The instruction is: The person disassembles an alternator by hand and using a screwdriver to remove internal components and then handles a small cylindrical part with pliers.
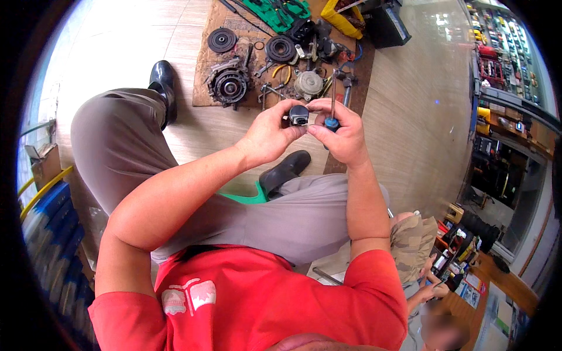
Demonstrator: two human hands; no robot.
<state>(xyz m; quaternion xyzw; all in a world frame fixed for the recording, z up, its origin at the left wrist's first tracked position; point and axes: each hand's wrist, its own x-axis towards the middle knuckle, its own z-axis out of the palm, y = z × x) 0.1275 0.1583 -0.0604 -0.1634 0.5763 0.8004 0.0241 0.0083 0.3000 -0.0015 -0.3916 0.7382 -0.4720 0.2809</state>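
In front of my body, my left hand [274,132] is closed around a small part with a black rounded top and a grey metal lower side [299,116]. Beside it, my right hand [346,136] grips a screwdriver by its blue handle [332,124], with the shaft pointing away from me. The right fingertips come up against the small part, or very close to it. What lies under the fingers is hidden. Just beyond both hands is a stained brown cardboard sheet [202,96] covered with tools and dismantled metal parts.
On the cardboard lie a round machine housing [228,85], ribbed pulleys [222,40], a silver round cover [308,85], yellow-handled pliers [281,72] and a hammer [347,90]. A yellow bin [345,22] and green case [284,13] stand behind. Another person [414,245] sits at my right.
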